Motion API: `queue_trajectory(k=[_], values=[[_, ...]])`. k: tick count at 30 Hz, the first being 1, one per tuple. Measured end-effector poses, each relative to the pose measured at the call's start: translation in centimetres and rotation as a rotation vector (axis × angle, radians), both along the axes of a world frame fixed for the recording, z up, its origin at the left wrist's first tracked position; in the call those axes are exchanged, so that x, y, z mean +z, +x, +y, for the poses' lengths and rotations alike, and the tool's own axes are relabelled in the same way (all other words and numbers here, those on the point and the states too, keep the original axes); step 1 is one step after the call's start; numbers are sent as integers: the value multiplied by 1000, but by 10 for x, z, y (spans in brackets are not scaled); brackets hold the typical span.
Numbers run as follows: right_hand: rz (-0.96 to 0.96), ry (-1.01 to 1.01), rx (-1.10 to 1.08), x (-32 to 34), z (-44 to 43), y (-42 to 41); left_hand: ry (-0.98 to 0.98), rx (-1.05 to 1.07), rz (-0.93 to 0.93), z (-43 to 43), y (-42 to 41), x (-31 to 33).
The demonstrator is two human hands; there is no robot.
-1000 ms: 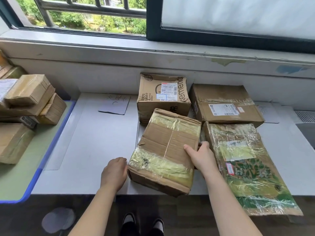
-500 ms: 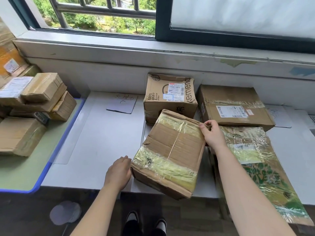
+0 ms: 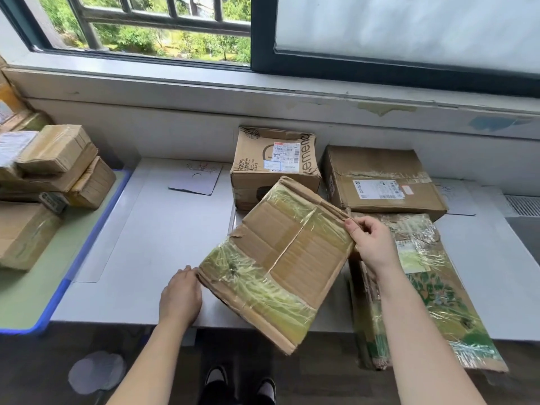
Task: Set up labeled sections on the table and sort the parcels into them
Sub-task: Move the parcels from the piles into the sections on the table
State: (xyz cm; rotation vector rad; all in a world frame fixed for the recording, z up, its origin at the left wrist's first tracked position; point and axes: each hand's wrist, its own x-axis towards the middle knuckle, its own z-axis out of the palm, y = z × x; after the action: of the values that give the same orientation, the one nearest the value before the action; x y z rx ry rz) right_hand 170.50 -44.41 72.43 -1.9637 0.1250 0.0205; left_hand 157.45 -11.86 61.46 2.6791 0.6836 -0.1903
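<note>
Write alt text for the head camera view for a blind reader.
A person's right hand pinches the far corner of a tape-wrapped box, tilted on a white table, while the left hand touches its left corner. Three more parcels lie behind and to its right; a pile sits at left.

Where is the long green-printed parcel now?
In the head view the long parcel lies at the right of the table, overhanging its near edge, just in front of the flat brown box.
</note>
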Motion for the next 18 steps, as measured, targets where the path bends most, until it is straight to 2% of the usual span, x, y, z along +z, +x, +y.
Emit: queue_trajectory(k=[4, 15, 18], values=[[31, 99, -110, -1, 0, -11, 40, -30, 0, -1, 0, 1], [-67, -90, -361, -11, 21, -38, 62, -73, 10, -2, 4, 1], [-76, -81, -402, -14, 27, -39, 54, -81, 4, -1, 4, 2]])
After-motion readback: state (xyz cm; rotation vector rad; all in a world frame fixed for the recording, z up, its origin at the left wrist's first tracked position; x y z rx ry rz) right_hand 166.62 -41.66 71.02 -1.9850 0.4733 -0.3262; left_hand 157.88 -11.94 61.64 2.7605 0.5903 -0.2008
